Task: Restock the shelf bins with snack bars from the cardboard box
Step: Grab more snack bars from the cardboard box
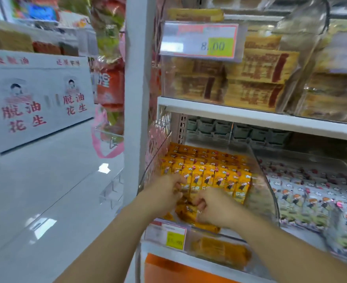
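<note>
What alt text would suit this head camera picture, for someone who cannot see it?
A person's left hand and right hand grip orange-wrapped snack bars at the front of a clear shelf bin holding upright rows of them. Pale-wrapped snacks lie to the right; a price tag hangs below.

The snack bars (209, 174) were orange-yellow with small cartoon figures. The neighbouring packets (303, 201) were pale grey-white, printed with orange-haired figures. The upper packets (260, 66) were tan with dark red bands. The price tag (199, 39) showed a lime-yellow patch inside a red border. The white box (35, 94) bore red characters.
</note>
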Available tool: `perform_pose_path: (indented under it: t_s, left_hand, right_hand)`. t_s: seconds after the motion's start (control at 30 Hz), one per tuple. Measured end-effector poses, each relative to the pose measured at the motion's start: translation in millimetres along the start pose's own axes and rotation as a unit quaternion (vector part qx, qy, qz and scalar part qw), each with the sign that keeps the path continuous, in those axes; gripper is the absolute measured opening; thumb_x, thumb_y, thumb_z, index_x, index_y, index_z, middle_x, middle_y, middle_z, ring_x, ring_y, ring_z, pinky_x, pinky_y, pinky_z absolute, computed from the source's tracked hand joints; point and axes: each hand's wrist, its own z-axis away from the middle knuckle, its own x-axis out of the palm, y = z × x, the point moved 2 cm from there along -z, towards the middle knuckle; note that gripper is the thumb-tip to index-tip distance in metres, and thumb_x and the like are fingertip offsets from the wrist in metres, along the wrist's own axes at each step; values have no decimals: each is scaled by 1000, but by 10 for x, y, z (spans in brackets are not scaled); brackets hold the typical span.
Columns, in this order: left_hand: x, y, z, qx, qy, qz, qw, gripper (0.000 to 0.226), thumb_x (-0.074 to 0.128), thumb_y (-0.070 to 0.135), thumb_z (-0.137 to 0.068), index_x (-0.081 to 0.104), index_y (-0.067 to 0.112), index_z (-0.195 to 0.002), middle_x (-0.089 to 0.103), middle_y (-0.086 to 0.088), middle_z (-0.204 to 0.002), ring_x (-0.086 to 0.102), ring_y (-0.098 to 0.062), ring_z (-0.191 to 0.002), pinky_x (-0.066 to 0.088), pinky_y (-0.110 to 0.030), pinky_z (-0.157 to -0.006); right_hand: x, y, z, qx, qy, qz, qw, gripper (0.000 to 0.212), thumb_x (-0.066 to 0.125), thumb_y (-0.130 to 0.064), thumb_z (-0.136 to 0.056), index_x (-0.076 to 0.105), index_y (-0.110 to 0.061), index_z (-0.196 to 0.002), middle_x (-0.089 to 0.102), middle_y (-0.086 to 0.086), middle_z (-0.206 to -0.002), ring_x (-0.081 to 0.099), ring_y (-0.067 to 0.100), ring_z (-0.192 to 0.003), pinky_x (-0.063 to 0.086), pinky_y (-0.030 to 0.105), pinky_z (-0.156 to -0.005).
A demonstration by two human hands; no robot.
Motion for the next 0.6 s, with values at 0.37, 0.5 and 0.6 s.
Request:
perform_pose_path:
  t_s: [0.37,0.5,0.6]
  left_hand:
    - [26,51,12,-45,0,10,999,36,59,45,-90,58,20,-115,64,-4,-114,61,-19,-102,49,-33,-92]
    - [30,313,-68,-7,58,109,992,23,68,39,-84,52,22,-81,69,2,-73,67,-12,-66,57,-33,-70]
    - [75,533,-143,30,79,87,993,26,71,34,-83,51,28,-98,60,12,-85,60,-6,-72,43,-15,-57]
  right_hand:
    - [-129,34,127,44,76,-56,995,26,77,-24,-68,63,-9,-84,55,5,-71,51,16,-66,41,30,-57]
    - [-421,7,369,10,163,-97,982,32,81,-33,-70,57,-22,-89,56,-5,-74,51,10,-66,44,28,-61]
    - [-628,213,542,7,212,-24,977,33,75,-49,-72,62,-34,-100,60,-15,-95,53,9,-91,49,33,-81]
